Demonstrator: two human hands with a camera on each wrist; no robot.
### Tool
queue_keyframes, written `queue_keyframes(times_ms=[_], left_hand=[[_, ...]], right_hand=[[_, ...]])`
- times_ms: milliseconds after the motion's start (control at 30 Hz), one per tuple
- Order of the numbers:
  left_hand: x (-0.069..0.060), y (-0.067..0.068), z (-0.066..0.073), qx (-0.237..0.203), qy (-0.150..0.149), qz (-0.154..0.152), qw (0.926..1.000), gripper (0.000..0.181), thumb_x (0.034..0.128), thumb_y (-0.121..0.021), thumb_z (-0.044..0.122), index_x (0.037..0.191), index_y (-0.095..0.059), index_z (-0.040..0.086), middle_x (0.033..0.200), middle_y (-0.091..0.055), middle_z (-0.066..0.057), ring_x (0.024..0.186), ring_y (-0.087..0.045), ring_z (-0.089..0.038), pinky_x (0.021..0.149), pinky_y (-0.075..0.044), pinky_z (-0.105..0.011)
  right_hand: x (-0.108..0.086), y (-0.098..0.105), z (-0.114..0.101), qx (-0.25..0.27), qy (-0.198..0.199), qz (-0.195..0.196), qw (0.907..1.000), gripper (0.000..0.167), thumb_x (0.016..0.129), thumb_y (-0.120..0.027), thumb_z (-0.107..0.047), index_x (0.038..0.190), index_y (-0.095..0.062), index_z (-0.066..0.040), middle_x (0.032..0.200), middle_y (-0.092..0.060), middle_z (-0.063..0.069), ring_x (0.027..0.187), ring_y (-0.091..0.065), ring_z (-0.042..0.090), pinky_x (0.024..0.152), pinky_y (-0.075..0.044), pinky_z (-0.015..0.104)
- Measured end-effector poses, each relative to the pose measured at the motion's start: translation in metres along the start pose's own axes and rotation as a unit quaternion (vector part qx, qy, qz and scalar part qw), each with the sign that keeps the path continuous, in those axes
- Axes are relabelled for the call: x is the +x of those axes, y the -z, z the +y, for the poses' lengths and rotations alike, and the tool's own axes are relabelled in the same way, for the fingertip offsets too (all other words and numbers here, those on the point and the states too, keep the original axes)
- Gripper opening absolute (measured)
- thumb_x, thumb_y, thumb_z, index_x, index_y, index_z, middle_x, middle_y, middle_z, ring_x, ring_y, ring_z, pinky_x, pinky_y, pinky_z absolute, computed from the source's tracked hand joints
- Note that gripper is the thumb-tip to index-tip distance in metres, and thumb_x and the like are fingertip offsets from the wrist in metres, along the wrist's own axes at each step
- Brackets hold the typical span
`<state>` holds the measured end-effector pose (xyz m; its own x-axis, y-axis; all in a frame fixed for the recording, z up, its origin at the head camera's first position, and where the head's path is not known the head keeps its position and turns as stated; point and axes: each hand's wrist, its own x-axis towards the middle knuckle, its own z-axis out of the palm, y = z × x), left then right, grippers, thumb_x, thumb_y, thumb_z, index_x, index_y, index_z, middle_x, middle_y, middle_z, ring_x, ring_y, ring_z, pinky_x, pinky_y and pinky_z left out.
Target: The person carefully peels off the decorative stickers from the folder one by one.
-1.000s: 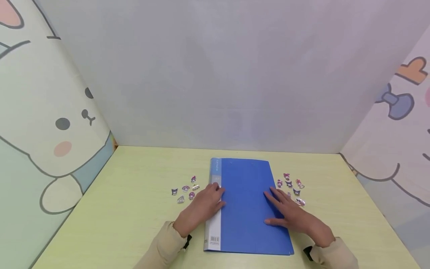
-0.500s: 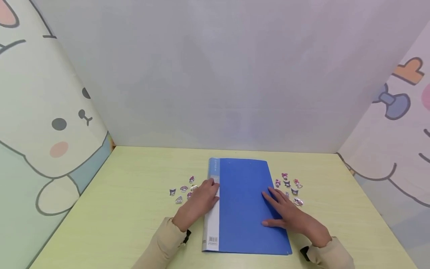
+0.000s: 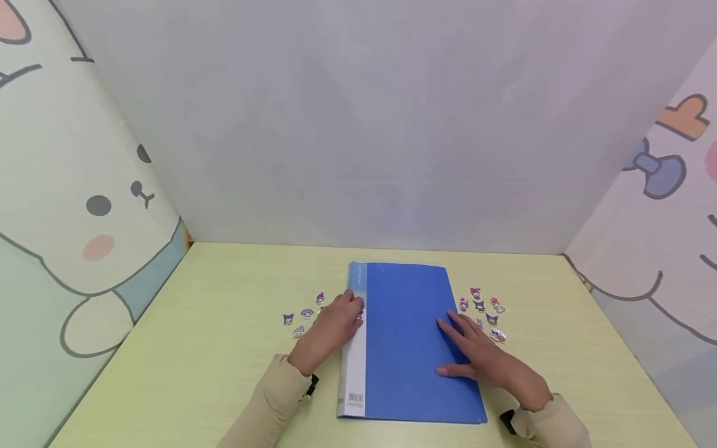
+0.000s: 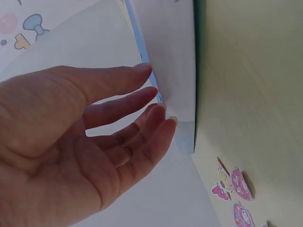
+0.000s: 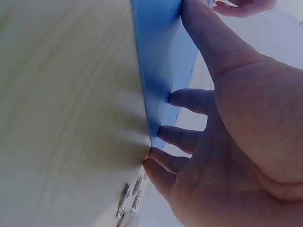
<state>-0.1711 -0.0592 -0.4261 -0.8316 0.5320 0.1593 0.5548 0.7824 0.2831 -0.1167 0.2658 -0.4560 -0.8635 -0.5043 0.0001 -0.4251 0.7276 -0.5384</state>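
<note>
A closed blue folder (image 3: 411, 348) lies flat on the table, its white spine (image 3: 353, 373) on the left side. My left hand (image 3: 332, 323) is over the spine, fingertips at or very near its surface, gently bent with a gap between thumb and fingers. A small pink mark shows by these fingertips; what it is I cannot tell. Spread over the right part of the cover, my right hand (image 3: 486, 354) rests its thumb and fingertips on the blue surface, with the outer fingers by the edge in the right wrist view.
Several small cartoon stickers (image 3: 307, 314) lie left of the folder, some hidden behind the left hand. Another loose group of stickers (image 3: 492, 318) lies to the right. The pale yellow table (image 3: 224, 323) ends at a grey back wall (image 3: 358, 155), with cartoon-printed panels at both sides.
My left hand has slid slightly up and left along the spine, its fingers drawing back from the blue cover. The right hand stays in place on the folder.
</note>
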Motion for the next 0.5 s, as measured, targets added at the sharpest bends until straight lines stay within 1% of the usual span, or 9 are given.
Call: queue_keyframes(times_ms=[100,267,433,500], left_hand=[[0.0010,-0.0001,0.0005,0.002,0.002,0.001,1.0000,0.016,0.0942,-0.073,0.004,0.107,-0.064,0.000,0.094,-0.053,-0.010,0.080,-0.054,-0.021,0.064,-0.051,-0.032],[0.0037,-0.0012,0.0011,-0.006,0.017,-0.010,0.9998,0.015,0.0954,-0.072,0.005,0.107,-0.064,0.001,0.094,-0.053,-0.009,0.079,-0.052,-0.020,0.064,-0.050,-0.031],[0.0053,-0.0029,0.0010,-0.013,0.026,-0.017,0.9994,0.010,0.0963,-0.071,0.005,0.101,-0.062,0.003,0.092,-0.049,-0.007,0.078,-0.050,-0.019,0.062,-0.047,-0.030],[0.0056,-0.0039,0.0011,-0.013,0.033,-0.019,0.9992,0.011,0.0970,-0.070,0.006,0.103,-0.062,0.003,0.093,-0.049,-0.007,0.079,-0.049,-0.019,0.062,-0.047,-0.029]], right_hand=[[-0.0005,0.0001,0.0001,0.000,0.000,0.000,1.0000,0.092,0.088,-0.080,-0.042,0.154,-0.038,0.007,0.158,-0.026,0.037,0.142,-0.023,0.063,0.104,-0.032,0.077],[-0.0009,-0.0004,0.0000,0.002,-0.003,-0.001,1.0000,0.092,0.088,-0.080,-0.042,0.154,-0.038,0.007,0.158,-0.026,0.037,0.142,-0.023,0.063,0.103,-0.031,0.078],[-0.0013,0.0017,-0.0029,0.010,-0.014,-0.008,0.9998,0.092,0.089,-0.079,-0.043,0.155,-0.037,0.006,0.158,-0.024,0.037,0.142,-0.021,0.064,0.104,-0.029,0.079],[-0.0011,0.0025,-0.0040,0.016,-0.022,-0.014,0.9995,0.092,0.089,-0.079,-0.044,0.155,-0.037,0.005,0.159,-0.023,0.036,0.143,-0.020,0.064,0.104,-0.028,0.079]])
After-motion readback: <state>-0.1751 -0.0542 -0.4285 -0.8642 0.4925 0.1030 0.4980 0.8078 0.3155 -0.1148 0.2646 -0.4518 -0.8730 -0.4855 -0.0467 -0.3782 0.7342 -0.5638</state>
